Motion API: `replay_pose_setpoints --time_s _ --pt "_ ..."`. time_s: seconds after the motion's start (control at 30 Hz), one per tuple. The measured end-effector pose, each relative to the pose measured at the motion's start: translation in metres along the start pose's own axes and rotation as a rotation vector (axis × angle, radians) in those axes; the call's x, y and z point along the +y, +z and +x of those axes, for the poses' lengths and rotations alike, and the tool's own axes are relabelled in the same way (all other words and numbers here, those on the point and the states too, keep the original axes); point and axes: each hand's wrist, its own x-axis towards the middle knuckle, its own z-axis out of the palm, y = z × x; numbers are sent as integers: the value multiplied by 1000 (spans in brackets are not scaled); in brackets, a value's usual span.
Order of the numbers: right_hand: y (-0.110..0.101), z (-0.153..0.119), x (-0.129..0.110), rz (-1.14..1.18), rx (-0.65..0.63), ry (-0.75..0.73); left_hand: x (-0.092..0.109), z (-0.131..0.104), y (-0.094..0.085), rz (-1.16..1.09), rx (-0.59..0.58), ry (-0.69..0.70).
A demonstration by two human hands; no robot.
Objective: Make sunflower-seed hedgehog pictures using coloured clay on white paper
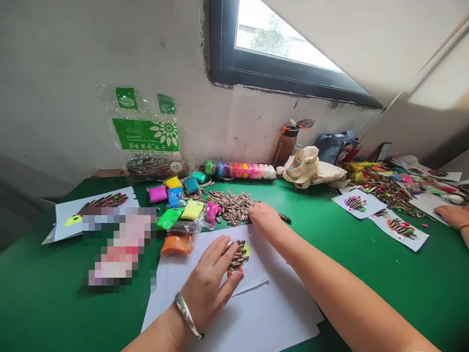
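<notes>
My left hand [212, 278] lies spread over the white paper [256, 313], its fingers beside and partly over a small picture made of striped sunflower seeds [240, 255] with yellow-green and orange clay. A silver bangle is on that wrist. My right hand [264, 217] reaches to the right edge of the seed pile [230, 205], fingers closed together and pointing down; whatever is between the fingertips is hidden. A dark pen-like object [285, 218] lies just right of this hand. Bagged clay, including an orange pack [178, 243], sits left of the seeds.
A seed bag [152, 142] leans on the wall. Behind the pile are a row of coloured clay [242, 170], a brown bottle [286, 144] and a cream cloth bag [311, 167]. Seed pictures lie left [97, 210] and right [401, 229]. Another person's hand [452, 215] rests at far right.
</notes>
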Motion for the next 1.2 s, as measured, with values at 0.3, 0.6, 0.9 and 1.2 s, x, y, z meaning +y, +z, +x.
replay_pose_setpoints --time_s 0.3,0.6,0.9,1.2 --pt "-5 -1 -1 -13 -56 26 -3 0 -1 3 4 21" --pt "-6 -2 2 -6 -75 79 -4 2 0 -22 28 55" --pt "9 -21 22 90 36 171 -4 0 3 15 -7 73" --pt "2 -50 9 456 171 170 -3 2 5 78 -71 72"
